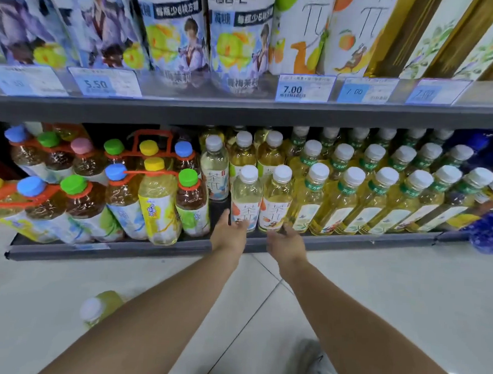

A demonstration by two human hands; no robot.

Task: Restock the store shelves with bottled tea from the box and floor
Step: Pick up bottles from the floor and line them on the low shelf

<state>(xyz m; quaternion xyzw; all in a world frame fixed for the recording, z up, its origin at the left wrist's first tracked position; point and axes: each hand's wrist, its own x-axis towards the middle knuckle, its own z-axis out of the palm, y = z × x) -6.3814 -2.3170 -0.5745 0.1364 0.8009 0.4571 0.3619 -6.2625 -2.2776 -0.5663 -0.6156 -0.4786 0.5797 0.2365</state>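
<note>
Two bare forearms reached fwd from the bottom edge toward the lower shelf (124,250). Nearest the camera, a grey-white shoe (318,365) showed on the pale tiled floor (405,278), and left of the L arm a blurred white-capped bottle on the floor (99,307) w/ yellow-green contents stood partly hidden behind that arm. Further out, the left hand (229,233) sat at the shelf lip, fingers loosely spread, fingertips touching the base of the left front tea bottle (246,198); not wrapped around it. The right hand (286,242) was just beside it, fingers partly curled and loose, touching the foot of the right front tea bottle (277,198); grip not closed either. Both bottles stood upright at the shelf front, side by side, white caps, pale yellow liquid, white labels w/ orange fruit art. Behind them stood more of the same kind, incl. one paler bottle (214,171) a row back to the left. To the R ran tilted-looking rows of green-label bottles (380,198), white caps, yellow liquid. To the L sat multipacks (151,194) w/ blue, green, yellow, pink caps joined by orange carriers. Farthest up, the upper shelf held tall printed bottles (237,39) above price tags (304,89) reading 5.50 and 7.00; other tags too blurred to read.
</note>
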